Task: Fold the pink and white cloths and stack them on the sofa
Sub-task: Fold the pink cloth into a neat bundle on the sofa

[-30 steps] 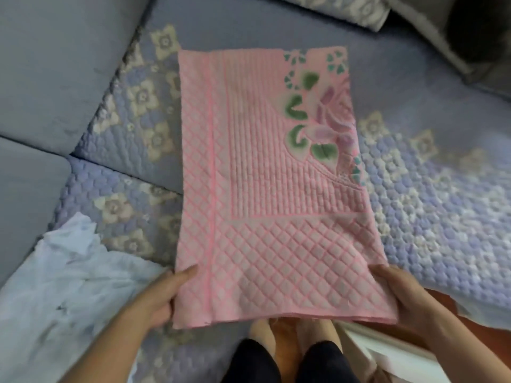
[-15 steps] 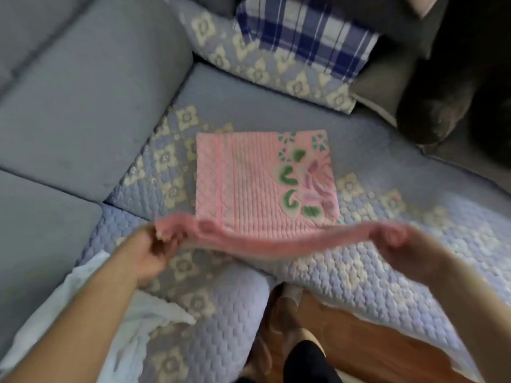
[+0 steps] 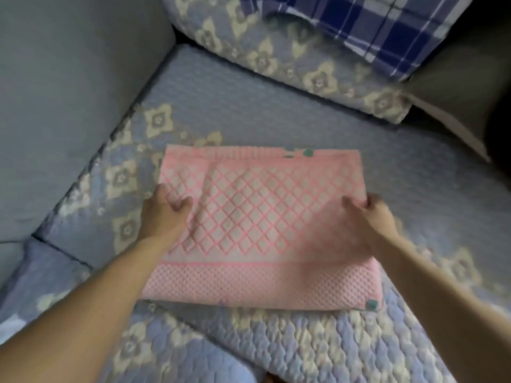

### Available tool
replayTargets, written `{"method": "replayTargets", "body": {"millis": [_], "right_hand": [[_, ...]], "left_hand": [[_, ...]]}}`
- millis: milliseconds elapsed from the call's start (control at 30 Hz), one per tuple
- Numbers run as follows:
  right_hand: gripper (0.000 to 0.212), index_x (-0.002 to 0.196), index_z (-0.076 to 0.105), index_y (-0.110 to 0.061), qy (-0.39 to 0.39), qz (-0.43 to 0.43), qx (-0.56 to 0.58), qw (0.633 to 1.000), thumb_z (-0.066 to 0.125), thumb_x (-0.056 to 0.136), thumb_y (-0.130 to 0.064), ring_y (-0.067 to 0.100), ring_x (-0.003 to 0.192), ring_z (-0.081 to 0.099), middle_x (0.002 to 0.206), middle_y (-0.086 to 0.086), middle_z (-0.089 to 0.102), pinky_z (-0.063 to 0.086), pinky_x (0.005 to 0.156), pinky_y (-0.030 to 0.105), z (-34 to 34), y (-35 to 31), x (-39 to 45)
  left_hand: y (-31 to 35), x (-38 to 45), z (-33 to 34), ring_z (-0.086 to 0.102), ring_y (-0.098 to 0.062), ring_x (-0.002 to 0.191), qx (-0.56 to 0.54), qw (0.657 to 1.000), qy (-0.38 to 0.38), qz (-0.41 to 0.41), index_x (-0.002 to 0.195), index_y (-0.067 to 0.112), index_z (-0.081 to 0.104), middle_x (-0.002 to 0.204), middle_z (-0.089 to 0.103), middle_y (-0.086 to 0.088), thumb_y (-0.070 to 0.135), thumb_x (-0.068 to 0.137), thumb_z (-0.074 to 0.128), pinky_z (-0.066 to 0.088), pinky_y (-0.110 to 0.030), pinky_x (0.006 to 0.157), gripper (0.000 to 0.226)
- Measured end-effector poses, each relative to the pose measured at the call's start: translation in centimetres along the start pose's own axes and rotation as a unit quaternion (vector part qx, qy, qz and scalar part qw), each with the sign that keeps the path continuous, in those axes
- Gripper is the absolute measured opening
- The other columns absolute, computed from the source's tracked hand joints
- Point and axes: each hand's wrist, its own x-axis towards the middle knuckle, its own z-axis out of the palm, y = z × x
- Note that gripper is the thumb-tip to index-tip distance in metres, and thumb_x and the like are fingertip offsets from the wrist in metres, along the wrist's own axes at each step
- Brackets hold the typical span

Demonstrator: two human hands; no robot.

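Note:
A pink quilted cloth [image 3: 260, 230] lies folded in half on the sofa seat's blue floral cover [image 3: 249, 106], its diamond-patterned side up. My left hand [image 3: 166, 211] pinches the top layer near its left edge. My right hand [image 3: 366, 214] pinches the same layer near the right edge, fingers curled into the fabric. Both hands sit at about the middle of the folded cloth. Only a small white sliver of the white cloth [image 3: 8, 331] shows at the lower left edge.
Grey sofa back cushions [image 3: 69, 92] rise at the left. A floral quilted cushion [image 3: 276, 59] and a blue-and-white plaid pillow [image 3: 373, 29] lie behind the cloth. A dark armrest [image 3: 470, 87] stands at the right.
Both hands lifted the cloth's near edge and carried it over to the far side. The flower print is now covered and the cloth lies at half its length.

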Motion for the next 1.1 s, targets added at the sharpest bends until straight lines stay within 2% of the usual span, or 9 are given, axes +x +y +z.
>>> {"method": "replayTargets", "body": {"millis": [167, 333, 433, 600, 733, 800, 900, 967, 1100], "right_hand": [[0.049, 0.126, 0.056, -0.005, 0.014, -0.05, 0.02, 0.998, 0.07, 0.09, -0.036, 0.026, 0.09, 0.057, 0.098, 0.009, 0.06, 0.047, 0.08, 0.037, 0.5, -2.5, 3.3], [0.035, 0.118, 0.054, -0.005, -0.03, -0.021, 0.005, 0.999, 0.067, 0.092, -0.025, 0.036, 0.092, 0.059, 0.101, 0.02, 0.063, 0.041, 0.074, 0.036, 0.2, -3.0, 3.5], [0.021, 0.103, 0.05, -0.007, -0.024, -0.028, 0.003, 0.999, 0.058, 0.098, -0.026, 0.039, 0.09, 0.059, 0.09, 0.018, 0.058, 0.037, 0.07, 0.036, 0.1, -2.8, 3.1], [0.027, 0.1, 0.048, -0.008, 0.043, -0.064, 0.006, 0.997, 0.05, 0.102, -0.035, 0.031, 0.085, 0.051, 0.091, 0.016, 0.053, 0.034, 0.07, 0.037, -0.9, -3.9, 4.3], [0.035, 0.112, 0.052, 0.0, 0.012, -0.048, -0.042, 0.998, 0.047, 0.103, -0.033, 0.046, 0.101, 0.059, 0.102, 0.032, 0.06, 0.042, 0.077, 0.043, 1.5, -5.7, 7.6], [0.04, 0.118, 0.051, 0.002, 0.039, -0.044, -0.072, 0.996, 0.044, 0.103, -0.034, 0.05, 0.107, 0.058, 0.113, 0.036, 0.061, 0.046, 0.086, 0.046, 2.5, -5.8, 7.8], [0.042, 0.121, 0.05, 0.005, 0.074, -0.027, -0.065, 0.995, 0.042, 0.104, -0.032, 0.052, 0.107, 0.057, 0.115, 0.039, 0.06, 0.046, 0.088, 0.048, 3.0, -5.0, 7.7], [0.043, 0.121, 0.05, 0.006, 0.075, -0.021, -0.063, 0.995, 0.041, 0.105, -0.032, 0.052, 0.108, 0.057, 0.115, 0.04, 0.059, 0.045, 0.088, 0.048, 2.8, -4.7, 7.9], [0.039, 0.119, 0.051, 0.001, 0.061, 0.003, -0.054, 0.997, 0.046, 0.101, -0.034, 0.049, 0.109, 0.058, 0.117, 0.035, 0.061, 0.046, 0.088, 0.046, 2.4, -4.7, 9.1]], "left_hand": [[0.7, 2.5, -0.8, 0.061, -0.037, 0.113, -0.043, 0.996, 0.049, -0.061, 0.125, 0.012, 0.055, 0.123, 0.064, -0.017, 0.059, 0.068, 0.064, 0.051, -0.046, 0.098, 0.076], [2.1, 2.2, -1.7, 0.064, -0.028, 0.109, -0.083, 0.992, -0.016, -0.091, 0.121, 0.009, 0.061, 0.117, 0.067, -0.01, 0.033, 0.086, 0.075, 0.047, -0.031, 0.087, 0.044], [2.1, 2.2, -2.1, 0.064, -0.034, 0.108, -0.074, 0.995, 0.014, -0.06, 0.113, 0.008, 0.061, 0.112, 0.068, -0.016, 0.036, 0.095, 0.064, 0.047, -0.036, 0.088, 0.034], [3.5, 3.1, -3.3, 0.055, -0.031, 0.082, -0.044, 0.992, 0.115, 0.004, 0.091, 0.007, 0.053, 0.082, 0.058, -0.011, 0.04, 0.1, 0.054, 0.038, -0.037, 0.072, 0.034], [4.8, 5.7, -1.4, 0.055, -0.049, 0.11, 0.083, 0.984, 0.156, -0.028, 0.121, 0.002, 0.051, 0.119, 0.058, -0.031, 0.034, 0.098, 0.054, 0.043, -0.05, 0.091, 0.039], [6.0, 4.2, 0.2, 0.045, -0.048, 0.124, 0.175, 0.958, 0.202, 0.102, 0.137, 0.006, 0.047, 0.136, 0.046, -0.03, 0.033, 0.094, 0.053, 0.036, -0.053, 0.104, 0.051], [7.2, -0.6, 4.0, 0.022, -0.044, 0.146, 0.276, 0.914, 0.076, 0.286, 0.153, 0.026, 0.036, 0.16, 0.025, -0.017, 0.051, 0.096, 0.041, 0.016, -0.06, 0.118, 0.061], [6.6, -1.9, 6.3, 0.01, -0.04, 0.152, 0.306, 0.912, 0.024, 0.273, 0.155, 0.036, 0.027, 0.166, 0.014, -0.01, 0.062, 0.097, 0.032, 0.01, -0.066, 0.118, 0.064], [5.3, 0.1, 8.0, 0.005, -0.037, 0.153, 0.35, 0.913, 0.031, 0.206, 0.157, 0.039, 0.018, 0.168, 0.009, -0.008, 0.071, 0.093, 0.024, 0.007, -0.072, 0.113, 0.072]]}}
